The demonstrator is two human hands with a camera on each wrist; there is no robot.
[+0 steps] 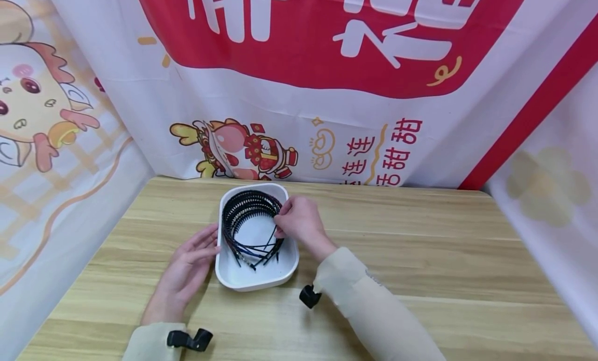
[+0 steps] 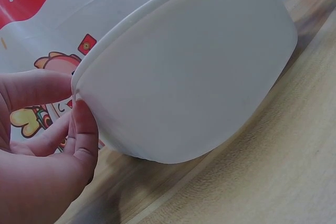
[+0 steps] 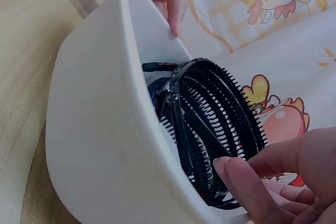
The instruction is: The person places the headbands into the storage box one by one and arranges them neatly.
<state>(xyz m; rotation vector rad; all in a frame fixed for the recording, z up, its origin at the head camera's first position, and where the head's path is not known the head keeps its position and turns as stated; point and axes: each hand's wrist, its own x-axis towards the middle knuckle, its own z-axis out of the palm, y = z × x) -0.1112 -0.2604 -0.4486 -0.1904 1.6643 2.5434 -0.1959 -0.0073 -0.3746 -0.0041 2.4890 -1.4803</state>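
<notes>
Inside a white plastic basin, several thin black toothed headbands lie nested in a ring, their ends crossing toward the near side. My right hand reaches over the basin's right rim and pinches one black headband between thumb and index finger; the right wrist view shows the band's end at the fingertips. Along the basin's left side, my left hand touches the outer wall and rim with its fingertips. The left wrist view shows its thumb against the white wall, the headbands being hidden there.
The basin stands on a wood-grain table, near its back edge. Behind hangs a white and red printed cloth, with another printed cloth at the left. Small black camera mounts are on both wrists.
</notes>
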